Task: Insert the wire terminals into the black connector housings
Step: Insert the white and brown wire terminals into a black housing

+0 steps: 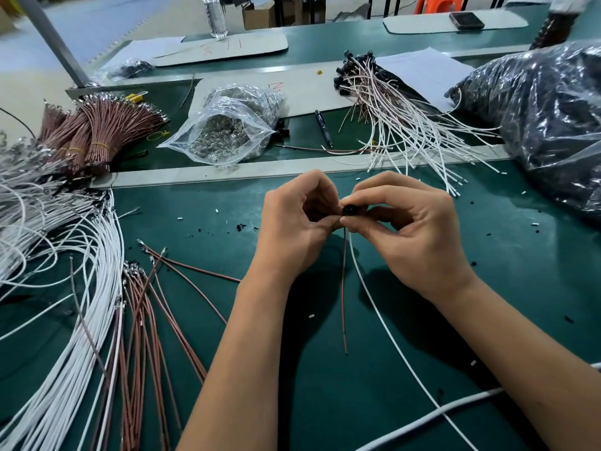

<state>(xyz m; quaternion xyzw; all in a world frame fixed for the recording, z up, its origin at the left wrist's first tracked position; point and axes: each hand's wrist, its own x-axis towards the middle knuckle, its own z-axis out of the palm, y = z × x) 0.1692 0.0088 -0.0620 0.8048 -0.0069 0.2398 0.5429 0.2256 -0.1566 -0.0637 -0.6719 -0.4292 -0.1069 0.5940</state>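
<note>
Above the green bench [325, 402], the two hands meet fingertip to fingertip around a small black connector housing [350, 211]. The right hand [416, 232] pinches the housing between thumb and curled forefinger, while the left hand [299, 229] has its fingers curled in against the housing's left side, pinching at the point where the wires enter; exactly what its fingertips grip cannot be told. From beneath the housing two wires hang toward the person: a brown wire [344, 288] that drops almost straight down between the forearms, and a white wire [383, 320] that slants away under the right forearm. To the left of the left hand, loose brown wires with metal terminals [143, 320] lie fanned on the bench, and further left a large sheaf of white wires [65, 288] curves across the surface. Beyond the hands, past a pale raised strip, sit a clear bag of metal terminals [224, 131], a dark pen [323, 128], and a pile of finished white and brown wires with black housings [390, 118]. Beyond the left hand and far to its left lie banded bundles of brown wire [100, 131]. To the right of the right hand a big plastic bag of black parts [546, 118] rests on the bench.
</note>
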